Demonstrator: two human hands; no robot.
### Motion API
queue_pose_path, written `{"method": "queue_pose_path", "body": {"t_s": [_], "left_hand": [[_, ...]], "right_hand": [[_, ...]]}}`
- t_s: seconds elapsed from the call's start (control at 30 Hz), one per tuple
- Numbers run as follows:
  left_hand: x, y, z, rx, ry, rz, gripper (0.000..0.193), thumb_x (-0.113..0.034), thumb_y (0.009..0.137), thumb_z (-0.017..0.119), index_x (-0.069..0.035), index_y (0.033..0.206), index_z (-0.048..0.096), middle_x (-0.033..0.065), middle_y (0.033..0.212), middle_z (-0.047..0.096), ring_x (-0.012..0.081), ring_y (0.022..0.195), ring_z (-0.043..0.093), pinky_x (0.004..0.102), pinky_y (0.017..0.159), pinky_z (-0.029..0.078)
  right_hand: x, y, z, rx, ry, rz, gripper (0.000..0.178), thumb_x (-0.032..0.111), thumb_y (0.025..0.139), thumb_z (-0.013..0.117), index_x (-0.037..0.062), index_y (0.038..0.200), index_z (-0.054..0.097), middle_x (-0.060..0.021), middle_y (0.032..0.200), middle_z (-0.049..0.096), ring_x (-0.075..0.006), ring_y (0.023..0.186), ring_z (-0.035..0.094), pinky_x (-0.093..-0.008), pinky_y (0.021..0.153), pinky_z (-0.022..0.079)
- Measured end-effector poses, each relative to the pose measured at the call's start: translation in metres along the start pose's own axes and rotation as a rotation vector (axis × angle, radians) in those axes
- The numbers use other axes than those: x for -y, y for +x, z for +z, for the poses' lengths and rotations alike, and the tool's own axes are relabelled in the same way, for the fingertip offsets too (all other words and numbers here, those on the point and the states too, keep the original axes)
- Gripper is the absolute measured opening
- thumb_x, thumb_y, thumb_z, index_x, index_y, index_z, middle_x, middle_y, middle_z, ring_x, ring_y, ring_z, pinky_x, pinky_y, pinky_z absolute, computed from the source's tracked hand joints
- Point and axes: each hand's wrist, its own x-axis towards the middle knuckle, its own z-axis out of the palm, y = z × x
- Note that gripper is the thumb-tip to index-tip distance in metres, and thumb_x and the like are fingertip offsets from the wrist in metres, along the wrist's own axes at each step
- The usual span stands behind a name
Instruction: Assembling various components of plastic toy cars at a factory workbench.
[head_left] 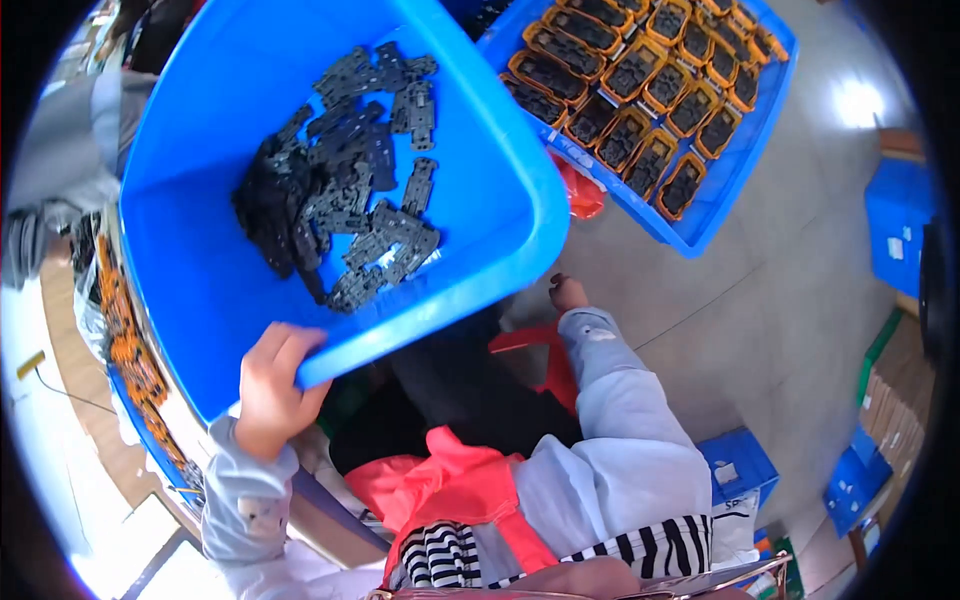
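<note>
A large blue plastic bin is tilted in front of me, with a loose heap of flat black plastic parts inside. My left hand grips the bin's near rim at its left side, fingers curled over the edge. Just beyond the bin's near right corner is my right hand, small in view with its fingers curled in. Something dark shows at those fingers, too small to name. Whether this hand touches the bin cannot be seen.
At the upper right, a blue crate holds rows of orange-and-black housings. More orange parts lie along the bench at left. Blue boxes and stacked cardboard stand on the floor at right. A grey sleeve shows at far left.
</note>
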Motion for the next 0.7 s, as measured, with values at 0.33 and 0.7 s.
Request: {"method": "queue_pose_path", "body": {"t_s": [0.33, 0.7], "left_hand": [[-0.004, 0.043, 0.014, 0.111, 0.1, -0.123, 0.035, -0.03, 0.079, 0.07, 0.001, 0.093, 0.062, 0.0198, 0.087, 0.062, 0.0379, 0.073, 0.06, 0.0438, 0.067, 0.049], [0.029, 0.006, 0.011, 0.219, 0.241, -0.005, 0.068, -0.034, 0.088, 0.069, 0.006, 0.137, 0.044, 0.0316, 0.129, 0.054, 0.0532, 0.11, 0.057, 0.0573, 0.091, 0.05]], "right_hand": [[0.047, 0.126, 0.032, 0.223, 0.018, 0.072, 0.058, 0.017, 0.082, 0.062, 0.0129, 0.139, 0.054, -0.0255, 0.131, 0.057, -0.0419, 0.119, 0.057, -0.0488, 0.1, 0.048], [0.023, 0.194, 0.124, -0.356, 0.081, -0.202, 0.039, 0.012, 0.084, 0.06, 0.0149, 0.123, 0.064, -0.0217, 0.12, 0.064, -0.0349, 0.108, 0.065, -0.0508, 0.088, 0.053]]}}
